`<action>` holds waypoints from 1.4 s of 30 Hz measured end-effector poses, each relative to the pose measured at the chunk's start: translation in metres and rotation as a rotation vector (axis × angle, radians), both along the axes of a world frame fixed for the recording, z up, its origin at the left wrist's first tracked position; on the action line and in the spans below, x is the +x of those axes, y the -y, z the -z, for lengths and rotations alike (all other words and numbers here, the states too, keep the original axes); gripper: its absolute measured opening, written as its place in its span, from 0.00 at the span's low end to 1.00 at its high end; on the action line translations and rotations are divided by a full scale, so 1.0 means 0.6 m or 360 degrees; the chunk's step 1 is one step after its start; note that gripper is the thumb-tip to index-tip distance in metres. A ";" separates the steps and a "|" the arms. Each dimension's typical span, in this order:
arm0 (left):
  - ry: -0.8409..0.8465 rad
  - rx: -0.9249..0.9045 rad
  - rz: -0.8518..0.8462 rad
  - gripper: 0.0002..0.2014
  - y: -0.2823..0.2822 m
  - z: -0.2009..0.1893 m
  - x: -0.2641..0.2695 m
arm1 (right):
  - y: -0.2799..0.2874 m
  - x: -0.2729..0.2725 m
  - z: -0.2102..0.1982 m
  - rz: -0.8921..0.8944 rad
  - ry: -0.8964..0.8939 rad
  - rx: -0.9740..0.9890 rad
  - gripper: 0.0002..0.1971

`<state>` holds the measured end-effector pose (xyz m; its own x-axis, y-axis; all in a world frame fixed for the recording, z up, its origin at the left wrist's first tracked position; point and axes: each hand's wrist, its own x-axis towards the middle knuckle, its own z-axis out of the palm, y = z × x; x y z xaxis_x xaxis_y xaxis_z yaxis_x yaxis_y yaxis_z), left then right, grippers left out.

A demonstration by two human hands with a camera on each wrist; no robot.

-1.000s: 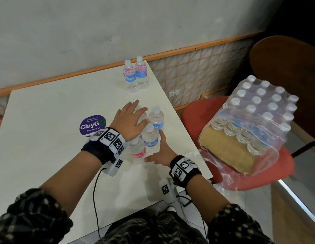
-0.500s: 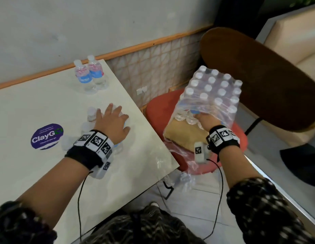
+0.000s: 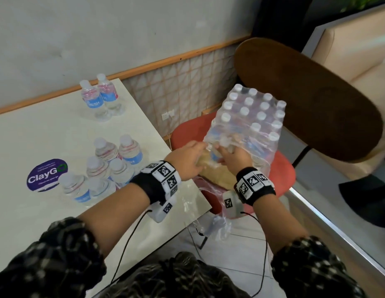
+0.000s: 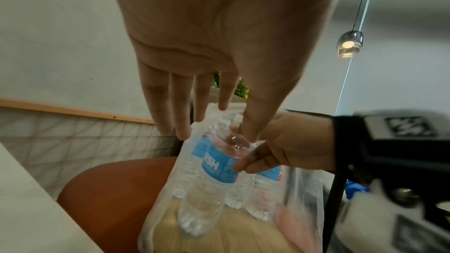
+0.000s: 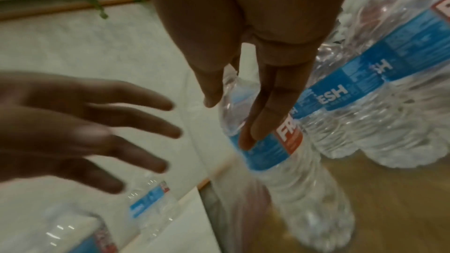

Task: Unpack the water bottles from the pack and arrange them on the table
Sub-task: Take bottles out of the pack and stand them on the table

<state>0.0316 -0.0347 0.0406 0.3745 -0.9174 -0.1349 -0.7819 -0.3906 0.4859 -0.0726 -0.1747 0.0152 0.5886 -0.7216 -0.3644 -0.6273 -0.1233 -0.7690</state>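
Observation:
The shrink-wrapped pack (image 3: 256,119) of water bottles leans on a red chair seat (image 3: 185,134), its near end torn open. My right hand (image 3: 232,158) reaches into that opening and grips a blue-labelled bottle (image 4: 214,170), thumb on the label (image 5: 268,141). My left hand (image 3: 187,160) is beside it with straight, spread fingers (image 4: 180,122) touching the edge of the plastic wrap. On the white table (image 3: 47,134) stands a cluster of several unpacked bottles (image 3: 107,166). Two more bottles (image 3: 101,100) stand at the far edge by the wall.
A brown chair back (image 3: 316,100) rises behind the pack. A cardboard tray (image 3: 217,173) lies under the pack's bottles. A purple round sticker (image 3: 47,175) is on the table left of the cluster. Loose plastic wrap (image 3: 217,226) hangs below the seat. The table's right edge runs close to the chair.
My left hand has left the cluster of bottles on the table and moved right to the pack's open end. My right hand stays inside the pack, gripping a bottle.

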 end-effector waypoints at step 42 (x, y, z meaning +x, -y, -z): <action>0.0607 0.0547 -0.0095 0.31 -0.116 -0.018 0.096 | -0.151 0.093 0.004 -0.0631 0.0383 0.0617 0.17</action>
